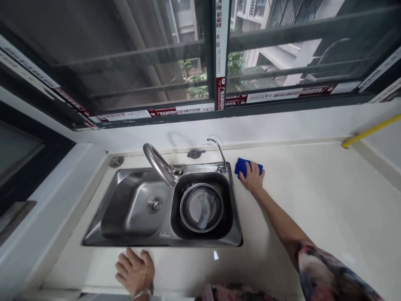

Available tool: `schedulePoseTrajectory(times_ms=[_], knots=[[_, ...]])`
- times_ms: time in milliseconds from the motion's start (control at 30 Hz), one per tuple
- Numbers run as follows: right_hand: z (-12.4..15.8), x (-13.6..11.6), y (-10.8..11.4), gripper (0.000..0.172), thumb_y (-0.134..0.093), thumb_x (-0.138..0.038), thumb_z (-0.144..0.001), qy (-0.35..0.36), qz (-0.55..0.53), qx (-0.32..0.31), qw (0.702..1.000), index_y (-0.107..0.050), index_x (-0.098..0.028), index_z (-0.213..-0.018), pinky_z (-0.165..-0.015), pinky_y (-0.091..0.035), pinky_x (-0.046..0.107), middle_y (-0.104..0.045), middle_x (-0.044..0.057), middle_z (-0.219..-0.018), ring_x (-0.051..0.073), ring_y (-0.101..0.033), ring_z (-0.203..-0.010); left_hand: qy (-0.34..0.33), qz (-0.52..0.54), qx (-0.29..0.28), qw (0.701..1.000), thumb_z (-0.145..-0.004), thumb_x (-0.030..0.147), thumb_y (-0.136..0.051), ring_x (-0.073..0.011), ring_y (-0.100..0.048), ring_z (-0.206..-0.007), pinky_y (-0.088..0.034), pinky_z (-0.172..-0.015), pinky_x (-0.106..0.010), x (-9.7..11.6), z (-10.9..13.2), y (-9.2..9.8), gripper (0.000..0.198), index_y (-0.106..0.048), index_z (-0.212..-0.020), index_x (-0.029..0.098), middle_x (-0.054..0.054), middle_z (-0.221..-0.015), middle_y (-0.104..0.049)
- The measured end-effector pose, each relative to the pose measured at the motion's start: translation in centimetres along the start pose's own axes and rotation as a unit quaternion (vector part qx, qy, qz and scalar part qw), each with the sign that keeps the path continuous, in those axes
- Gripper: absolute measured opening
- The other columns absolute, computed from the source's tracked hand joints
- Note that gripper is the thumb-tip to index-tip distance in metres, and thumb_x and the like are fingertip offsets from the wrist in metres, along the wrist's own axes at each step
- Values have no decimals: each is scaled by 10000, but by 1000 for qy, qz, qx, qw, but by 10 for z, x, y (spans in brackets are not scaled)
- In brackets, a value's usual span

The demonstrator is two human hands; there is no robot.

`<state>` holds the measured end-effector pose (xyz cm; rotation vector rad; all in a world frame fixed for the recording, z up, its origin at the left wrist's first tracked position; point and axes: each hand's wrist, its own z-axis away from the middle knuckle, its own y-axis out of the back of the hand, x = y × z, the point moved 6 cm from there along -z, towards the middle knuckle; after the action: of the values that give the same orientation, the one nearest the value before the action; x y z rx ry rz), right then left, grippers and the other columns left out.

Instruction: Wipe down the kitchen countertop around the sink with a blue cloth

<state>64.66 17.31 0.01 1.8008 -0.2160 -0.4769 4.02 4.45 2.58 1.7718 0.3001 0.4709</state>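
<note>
Pressing a bunched blue cloth (242, 166) against the pale surface (313, 188) with the right grip (253, 179), curled partway over it from above, folds poking out ahead and to the left. Resting the left grip (136, 269) palm down, spread open and holding nothing, with the steel sink (164, 228) just beyond it.

Likeliest trouble, just left of the right grip: a snag on the slim tap (223, 156), from too wide a leftward sweep. Also possible: loose folds over the sink rim, or the whole cloth dropped onto the round pan (194, 205) and grey cloth (206, 209), left of and nearer than the right grip, through too light a hold. Possible too: a skid under the left grip, from leaning hard on something so smooth while reaching far with the right. Dampness there: cannot tell.
</note>
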Motion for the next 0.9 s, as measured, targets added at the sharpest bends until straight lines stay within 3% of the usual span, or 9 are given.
schedulePoseTrajectory(times_ms=[233,333,433,633,900], knots=[[-88,-16,-28,703,-364,-485,-1097,2,-35,-71,997,-325,-40,-1639,-1178,-154,789,-259,297,-1707,403,-178,-1564,40,7,-58,998,-1004,594,-173,-480,-237,-1602,-235,-1264,-687,-9,0,-9,878,-369,-1608,-11,-339,-1679,-332],[-104,-21,-32,748,-339,-500,-1106,-13,-40,-74,996,-289,21,-1641,-1170,-164,769,-241,340,-1684,412,-141,-1553,53,9,-69,996,-1008,578,-207,-456,-217,-1619,-219,-1281,-670,-10,0,-10,852,-351,-1624,7,-320,-1702,-306],[-103,-22,-30,764,-365,-507,-1104,-9,-51,-75,996,-283,28,-1643,-1183,-157,752,-236,344,-1682,415,-142,-1551,65,12,-70,995,-1010,556,-234,-455,-210,-1622,-204,-1289,-662,-8,0,-6,840,-352,-1623,-6,-321,-1704,-301],[-55,-2,-18,707,-386,-499,-1095,32,-38,-89,995,-318,-75,-1658,-1249,-164,689,-239,255,-1737,370,-163,-1595,64,23,-70,995,-1018,510,-245,-456,-215,-1618,-201,-1290,-656,-1,2,-1,801,-362,-1613,-13,-316,-1701,-311],[78,9,10,661,-358,-490,-1067,106,14,-84,991,-383,-180,-1650,-1280,-237,604,-319,148,-1743,328,-248,-1608,25,58,-7,998,-1011,487,-257,-479,-223,-1602,-216,-1256,-702,7,7,5,785,-389,-1580,-38,-358,-1654,-349]])
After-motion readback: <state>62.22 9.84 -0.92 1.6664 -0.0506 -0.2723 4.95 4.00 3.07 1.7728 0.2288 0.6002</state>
